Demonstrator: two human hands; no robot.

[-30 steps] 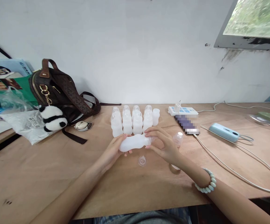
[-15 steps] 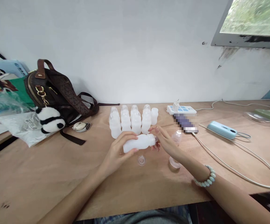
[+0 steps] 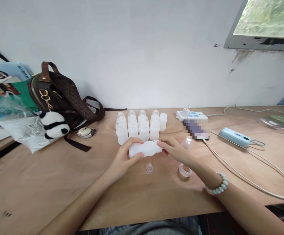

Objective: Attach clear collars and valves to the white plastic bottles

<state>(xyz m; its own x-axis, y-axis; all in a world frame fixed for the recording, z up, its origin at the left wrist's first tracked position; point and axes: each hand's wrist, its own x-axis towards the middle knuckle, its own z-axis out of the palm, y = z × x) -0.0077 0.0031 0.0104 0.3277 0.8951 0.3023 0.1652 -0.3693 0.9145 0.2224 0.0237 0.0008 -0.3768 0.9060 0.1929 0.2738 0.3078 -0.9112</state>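
My left hand (image 3: 124, 157) is wrapped round the base end of a white plastic bottle (image 3: 144, 148) held on its side just above the wooden table (image 3: 58, 182). My right hand (image 3: 175, 151) pinches the bottle's neck end with closed fingers. Directly below the bottle a small clear nipple (image 3: 149, 168) lies on the table. To its right lies a clear screw ring (image 3: 185, 170), and a clear dome cap (image 3: 187, 143) sits just past my right hand. Behind the held bottle stands a group of several white bottles (image 3: 140, 128) in rows.
A brown handbag (image 3: 58, 94) with a panda plush (image 3: 53, 124) sits at the back left beside plastic bags (image 3: 21, 129). A power strip (image 3: 192, 115), a blue device (image 3: 234, 137) and a white cable (image 3: 252, 184) lie at the right.
The bottle has shifted slightly toward the rows of bottles. My right hand closed in on its neck end. My left hand rolled over the top of the base.
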